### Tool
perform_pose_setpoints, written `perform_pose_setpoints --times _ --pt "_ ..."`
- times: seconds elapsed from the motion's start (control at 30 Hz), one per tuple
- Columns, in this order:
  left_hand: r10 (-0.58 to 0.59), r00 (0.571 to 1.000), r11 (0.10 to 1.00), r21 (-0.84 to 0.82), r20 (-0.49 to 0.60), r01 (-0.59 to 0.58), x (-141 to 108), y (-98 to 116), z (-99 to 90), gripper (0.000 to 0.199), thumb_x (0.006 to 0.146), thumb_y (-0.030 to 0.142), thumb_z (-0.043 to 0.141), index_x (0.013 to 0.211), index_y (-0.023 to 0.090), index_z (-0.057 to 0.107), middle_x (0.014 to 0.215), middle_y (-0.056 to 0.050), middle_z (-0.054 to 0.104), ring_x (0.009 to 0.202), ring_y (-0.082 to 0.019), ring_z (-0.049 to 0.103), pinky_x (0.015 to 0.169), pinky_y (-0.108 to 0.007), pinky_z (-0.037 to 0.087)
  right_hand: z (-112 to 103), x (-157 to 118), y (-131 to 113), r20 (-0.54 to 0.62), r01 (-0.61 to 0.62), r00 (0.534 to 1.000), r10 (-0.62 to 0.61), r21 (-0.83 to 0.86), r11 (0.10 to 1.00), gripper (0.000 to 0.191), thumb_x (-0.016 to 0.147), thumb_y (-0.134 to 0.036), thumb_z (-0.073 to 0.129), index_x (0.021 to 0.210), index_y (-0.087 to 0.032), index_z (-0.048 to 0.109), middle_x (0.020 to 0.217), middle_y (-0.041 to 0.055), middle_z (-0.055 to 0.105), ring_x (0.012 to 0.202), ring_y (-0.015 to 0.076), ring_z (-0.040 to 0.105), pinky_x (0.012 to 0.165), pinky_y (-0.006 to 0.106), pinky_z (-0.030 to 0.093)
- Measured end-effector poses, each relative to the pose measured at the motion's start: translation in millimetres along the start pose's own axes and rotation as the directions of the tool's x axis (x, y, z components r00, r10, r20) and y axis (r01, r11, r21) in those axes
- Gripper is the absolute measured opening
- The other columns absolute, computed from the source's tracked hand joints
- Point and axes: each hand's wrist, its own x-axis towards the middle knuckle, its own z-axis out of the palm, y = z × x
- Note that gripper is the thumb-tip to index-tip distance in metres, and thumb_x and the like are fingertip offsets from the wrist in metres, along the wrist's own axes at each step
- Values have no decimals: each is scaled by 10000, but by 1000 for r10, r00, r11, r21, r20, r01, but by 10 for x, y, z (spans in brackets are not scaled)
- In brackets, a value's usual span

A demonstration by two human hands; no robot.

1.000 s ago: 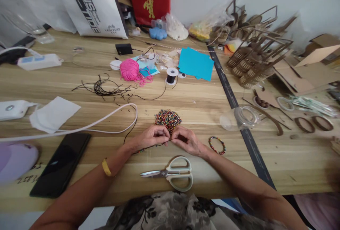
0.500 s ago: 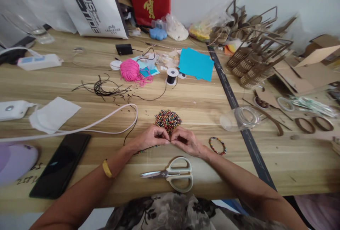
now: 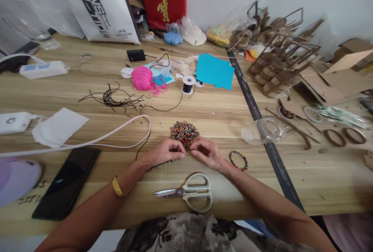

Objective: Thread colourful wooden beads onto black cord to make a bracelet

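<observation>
My left hand (image 3: 167,152) is closed in a pinch on a thin black cord (image 3: 141,148), whose tip pokes out just past the fingertips. Below that hand shows a short row of colourful beads (image 3: 163,164) on the cord, partly hidden. My right hand (image 3: 207,153) is at the near right edge of a pile of small multicoloured beads (image 3: 184,132), thumb and forefinger drawn together. Whatever they hold is too small to make out. To its right lies a finished-looking beaded bracelet (image 3: 239,160). Scissors (image 3: 186,192) with cream handles rest in front of both hands.
A spool of black cord (image 3: 188,84) stands beyond the beads, with cut black cord pieces (image 3: 112,96) to its left. Pink yarn (image 3: 142,77) and blue paper (image 3: 215,71) lie farther back. A white cable (image 3: 116,131) loops near my left hand, a phone (image 3: 66,182) beside my forearm.
My right hand has drawn slightly away from my left, opening a small gap between the fingertips, which were touching before. The left hand has barely moved.
</observation>
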Motion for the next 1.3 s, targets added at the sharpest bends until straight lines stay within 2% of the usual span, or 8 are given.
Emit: perform_pose_setpoints --times 0.1,0.17,0.3,0.43,0.57,0.83,1.07,1.3 --pt "-13 1000 1000 -13 -11 13 -9 10 2 191 744 305 634 722 116 609 619 11 576 581 -90 486 565 -200 367 -47 -1 18 -155 -96 983 100 35 995 240 885 -379 576 758 -176 564 690 13 542 627 131 490 578 255 397" --pt "-15 1000 1000 -20 -14 15 -15 14 2 176 746 290 635 717 120 599 622 10 584 583 -90 495 566 -199 372 -77 -11 42 -199 -148 968 150 26 989 321 908 -407 532 683 -179 521 624 -9 495 571 116 450 546 244 370" --pt "-31 999 998 -59 -29 29 -22 10 4 172 749 288 644 720 128 589 629 1 619 582 -93 531 574 -199 399 -113 -25 68 -194 -141 973 122 -83 987 351 963 -372 420 692 -175 521 614 -6 492 557 108 443 545 241 370" --pt "-40 999 990 -137 -29 36 -31 1 12 224 756 342 653 744 131 578 647 -34 680 606 -114 590 613 -224 447 -120 -10 62 -110 -6 994 -21 -236 972 156 924 -284 499 845 -173 576 745 39 572 646 131 507 568 248 402" --pt "-51 998 982 -181 -31 45 -37 -3 15 247 756 360 663 796 128 586 664 -60 716 603 -120 605 623 -236 454 -117 8 71 -77 112 987 -139 -285 952 69 903 -203 512 892 -181 577 807 62 586 750 162 544 638 279 441" --pt "-57 998 986 -159 -17 53 -35 2 5 228 764 344 658 769 130 580 693 -70 729 612 -117 603 630 -237 455 -134 17 129 -228 -58 973 14 -186 981 81 877 -236 549 839 -169 574 765 30 544 646 127 502 545 241 394" --pt "-23 997 995 -101 -73 15 -29 -33 -6 224 722 336 697 745 119 651 677 -39 695 617 -111 594 624 -229 457 -136 24 118 -121 -13 992 -17 -241 970 81 862 -209 574 806 -162 608 723 22 542 620 117 486 536 230 380" --pt "-57 989 989 -144 -136 37 -10 -58 0 207 685 294 720 769 118 650 661 -34 700 617 -117 618 624 -234 471 -88 -29 128 8 93 995 -99 -437 895 106 894 -186 519 833 -176 605 746 41 562 619 125 507 549 237 400"
